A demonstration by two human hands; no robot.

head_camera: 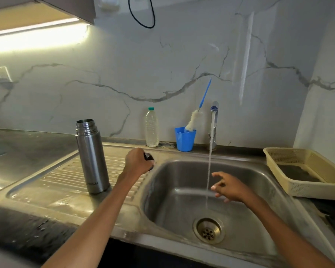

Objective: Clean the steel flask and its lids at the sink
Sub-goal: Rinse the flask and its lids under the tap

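The steel flask stands upright and uncapped on the ribbed draining board, left of the basin. My left hand grips a dark lid at the board's right end, just beside the basin's rim; most of the lid is hidden by my fingers. Over the sink basin my right hand hovers with fingers spread and loose, holding nothing, right beside the thin stream of water running from the tap.
Behind the basin stand a clear plastic bottle and a blue cup holding a bottle brush. A beige plastic basket sits on the counter at the right. The drain lies at the basin's front.
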